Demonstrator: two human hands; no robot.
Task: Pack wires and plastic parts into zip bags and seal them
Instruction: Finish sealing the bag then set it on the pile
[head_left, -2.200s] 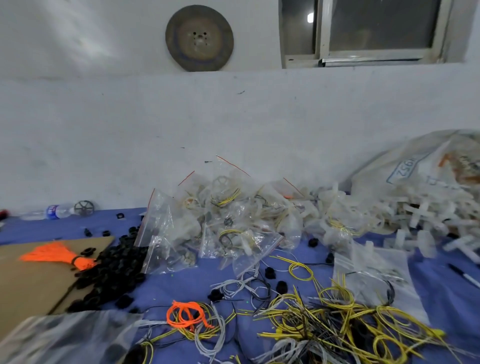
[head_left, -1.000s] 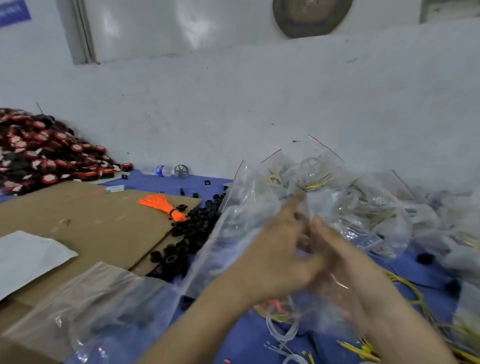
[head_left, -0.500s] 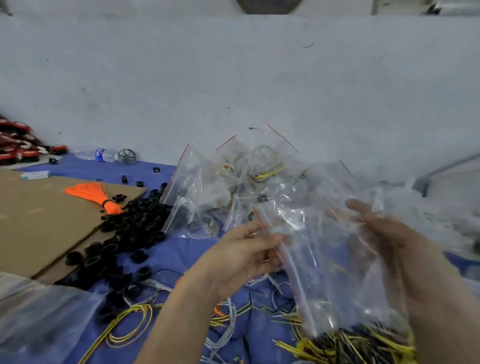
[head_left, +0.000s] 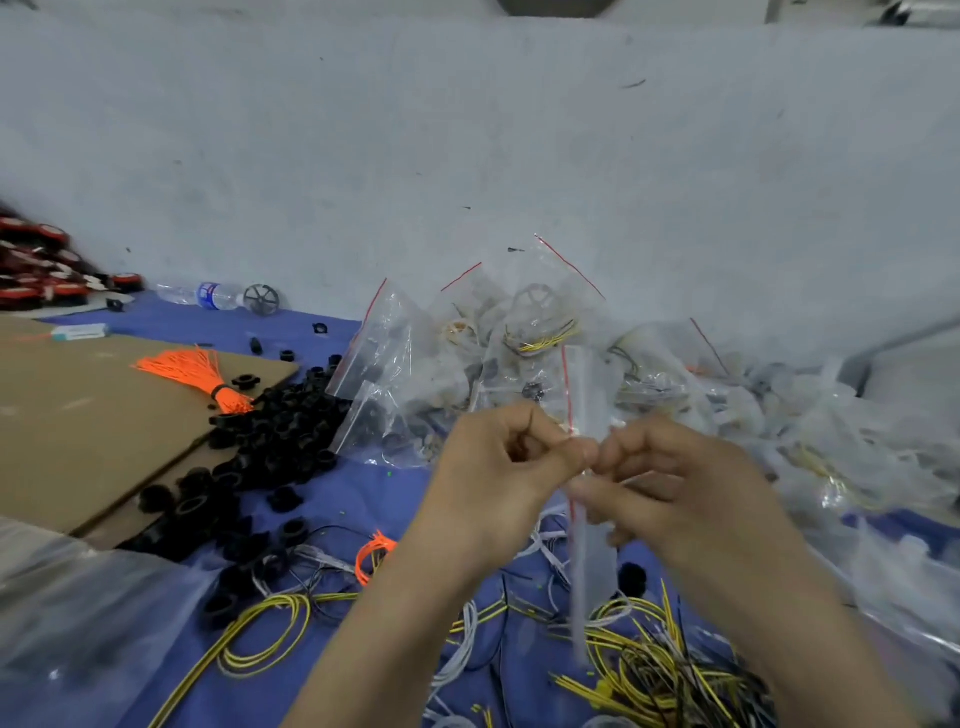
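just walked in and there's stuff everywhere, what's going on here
A person is packing parts into bags. The left hand and right hand both pinch a clear zip bag near its red-lined edge, above the blue cloth. The bag is blurred, so I cannot tell whether it is filled or sealed. Filled bags are piled behind. Loose black parts lie to the left and yellow wires in front, not yet packed.

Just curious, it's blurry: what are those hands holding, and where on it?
The left hand and right hand both pinch a clear zip bag midway along its red-lined edge.
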